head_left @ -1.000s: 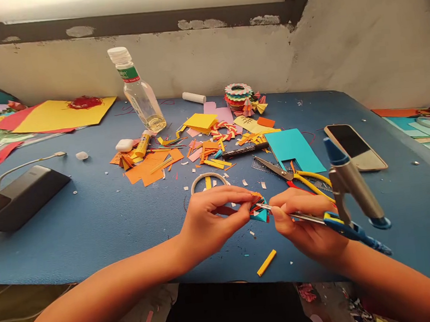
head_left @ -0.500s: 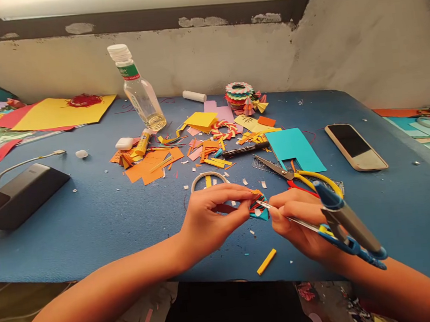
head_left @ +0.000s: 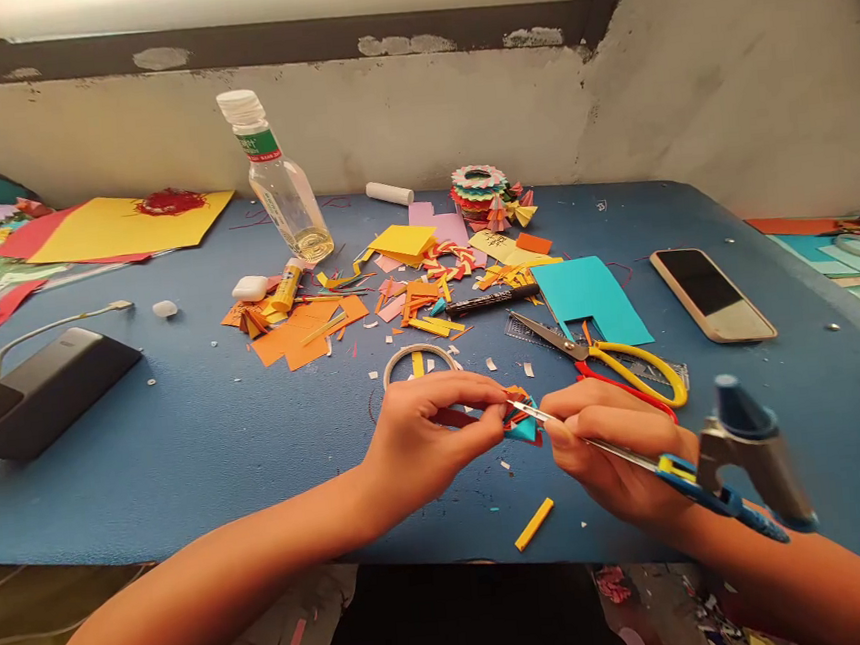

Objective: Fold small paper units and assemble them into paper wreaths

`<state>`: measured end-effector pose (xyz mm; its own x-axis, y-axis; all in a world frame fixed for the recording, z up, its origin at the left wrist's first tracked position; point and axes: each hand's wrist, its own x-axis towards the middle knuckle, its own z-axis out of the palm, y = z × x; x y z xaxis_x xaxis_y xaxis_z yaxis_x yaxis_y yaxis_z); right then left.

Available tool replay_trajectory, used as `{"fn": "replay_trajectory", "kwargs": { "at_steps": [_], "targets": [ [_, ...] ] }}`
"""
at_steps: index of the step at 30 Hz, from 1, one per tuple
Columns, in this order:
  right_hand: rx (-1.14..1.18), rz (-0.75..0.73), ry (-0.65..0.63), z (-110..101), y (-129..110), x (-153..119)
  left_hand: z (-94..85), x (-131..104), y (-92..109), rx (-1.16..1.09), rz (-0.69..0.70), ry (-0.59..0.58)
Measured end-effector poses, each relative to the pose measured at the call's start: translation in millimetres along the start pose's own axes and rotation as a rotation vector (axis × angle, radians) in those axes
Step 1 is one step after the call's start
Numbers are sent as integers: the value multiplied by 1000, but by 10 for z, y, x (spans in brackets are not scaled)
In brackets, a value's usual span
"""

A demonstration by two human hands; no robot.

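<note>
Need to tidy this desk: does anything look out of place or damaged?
Yes. Paper scraps litter the blue table, and a pink scrap lies on the floor below, where it looks dropped. Pale patches mark the dark window frame, perhaps chipped paint. I see no spill.

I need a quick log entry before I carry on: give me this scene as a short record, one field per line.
left hand: pinching a blue-and-orange folded paper piece
right hand: gripping a compass-like tool, its tip at that piece
scissors: yellow and red handles, lying just beyond the right hand
near edge of table: yellow strip
bottle: capped, a little liquid at the bottom
phone: lying toward the right side
</note>
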<state>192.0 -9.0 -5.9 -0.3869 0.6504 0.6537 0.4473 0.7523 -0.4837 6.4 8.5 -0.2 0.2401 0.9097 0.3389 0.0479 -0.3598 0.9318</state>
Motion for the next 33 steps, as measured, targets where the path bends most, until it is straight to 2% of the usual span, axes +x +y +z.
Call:
{"fn": "replay_trajectory", "kwargs": {
  "at_steps": [3, 7, 9, 11, 14, 16, 21, 28, 33],
  "targets": [
    [47, 63, 15, -7, -24, -3, 9, 6, -30, 6, -31, -20],
    [224, 101, 230, 27, 12, 10, 14, 21, -63, -50, -129, -13],
    [292, 197, 278, 56, 31, 47, 12, 20, -88, -66, -159, -34],
    [348, 371, 207, 85, 43, 97, 9, 13, -126, -56, -152, -60],
    [511, 607, 37, 113, 64, 162, 2, 3, -183, 14, -106, -73],
    [637, 698, -45, 119, 86, 187, -6, 3, -203, 71, -74, -70],
    [759, 746, -53, 103, 134, 208, -31, 20, -190, 202, 21, -75],
    [702, 764, -66, 82, 147, 209, -68, 31, -175, 422, 178, -87],
    [709, 765, -38, 82, 133, 220, -86, 29, -187, 459, 384, -82]
  ]
}}
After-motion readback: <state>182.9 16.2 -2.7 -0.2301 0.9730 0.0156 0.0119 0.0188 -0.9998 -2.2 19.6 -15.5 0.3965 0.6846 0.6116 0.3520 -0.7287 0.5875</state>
